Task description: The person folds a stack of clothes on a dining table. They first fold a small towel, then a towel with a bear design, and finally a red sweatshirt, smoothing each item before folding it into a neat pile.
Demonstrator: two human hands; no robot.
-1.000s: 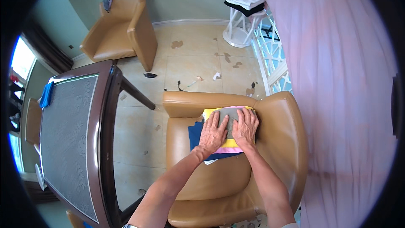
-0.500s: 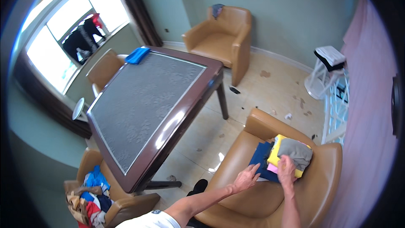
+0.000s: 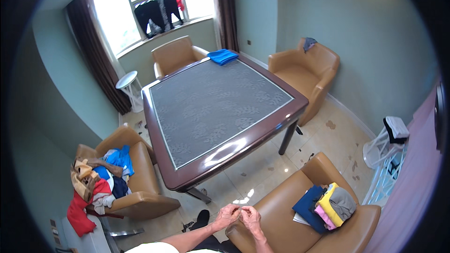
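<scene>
My left hand and my right hand are close together, fingertips almost meeting, over the front corner of the near tan armchair. The fingers of both are bent and pinched; anything between them is too small to make out. To their right, apart from both hands, folded clothes lie on the seat: a navy garment, a yellow one with a pink part, and a grey one on top.
A square table with a grey top stands ahead, a folded blue cloth at its far edge. Mixed clothes heap on the left armchair. A white stool at right carries folded fabric. Dark scraps dot the floor.
Both hands have left the folded clothes on the armchair and come together farther left. My view has turned to the left, bringing more of the clothes heap into sight.
</scene>
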